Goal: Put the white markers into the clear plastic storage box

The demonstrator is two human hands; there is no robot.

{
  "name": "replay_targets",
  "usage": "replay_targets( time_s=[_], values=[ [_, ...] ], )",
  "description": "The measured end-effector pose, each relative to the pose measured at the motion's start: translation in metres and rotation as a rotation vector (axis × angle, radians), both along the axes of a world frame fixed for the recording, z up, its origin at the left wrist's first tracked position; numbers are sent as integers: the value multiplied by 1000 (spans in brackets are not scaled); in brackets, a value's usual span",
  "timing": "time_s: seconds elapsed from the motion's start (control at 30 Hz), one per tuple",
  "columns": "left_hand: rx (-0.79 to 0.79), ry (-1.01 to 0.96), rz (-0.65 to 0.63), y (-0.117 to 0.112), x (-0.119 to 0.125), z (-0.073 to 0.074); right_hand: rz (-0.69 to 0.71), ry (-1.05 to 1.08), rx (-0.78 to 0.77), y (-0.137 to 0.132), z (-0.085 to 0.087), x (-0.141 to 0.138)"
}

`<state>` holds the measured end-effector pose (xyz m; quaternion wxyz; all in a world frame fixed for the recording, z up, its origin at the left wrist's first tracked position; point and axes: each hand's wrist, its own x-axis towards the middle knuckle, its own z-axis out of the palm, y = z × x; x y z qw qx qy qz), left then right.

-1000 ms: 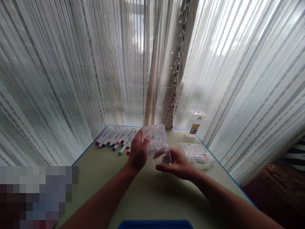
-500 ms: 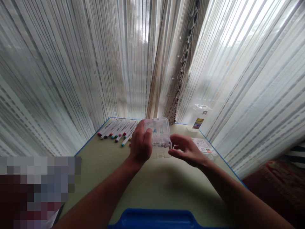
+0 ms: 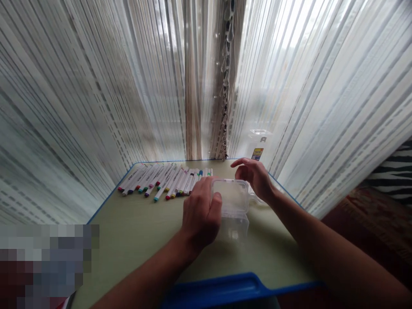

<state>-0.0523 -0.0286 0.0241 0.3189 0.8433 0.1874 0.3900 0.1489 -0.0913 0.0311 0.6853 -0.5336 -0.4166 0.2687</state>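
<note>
The left hand (image 3: 202, 210) clasped a clear plastic box (image 3: 231, 198), its left edge between thumb and fingers. The right hand (image 3: 256, 178), fingers half-curled around nothing visible, hovered near the box; markers (image 3: 157, 182) lay beyond the left fingers.

The left grip (image 3: 202, 213), right grip (image 3: 257, 179) and tapering forearms (image 3: 149, 271) are bare.

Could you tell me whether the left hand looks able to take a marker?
Probably not: the left hand holds the clear box, so its grip seems taken, though the markers lie close by.
</note>
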Motion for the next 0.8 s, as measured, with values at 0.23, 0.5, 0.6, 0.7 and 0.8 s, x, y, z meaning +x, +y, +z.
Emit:
replay_targets(
  time_s=[0.23,0.5,0.6,0.7,0.8],
  values=[
    [-6,-17,-3,-1,2,-2,49,-106,32,-4,3,-10],
    [26,-4,36,-1,4,-4,161,-166,14,-5,3,-7],
    [25,5,62,1,4,-4,238,-231,9,-7,6,-5],
    [35,2,69,4,4,-5,309,-367,-33,-12,11,-3],
    [57,11,76,6,5,-7,373,-620,-93,-18,17,-1]
  ],
)
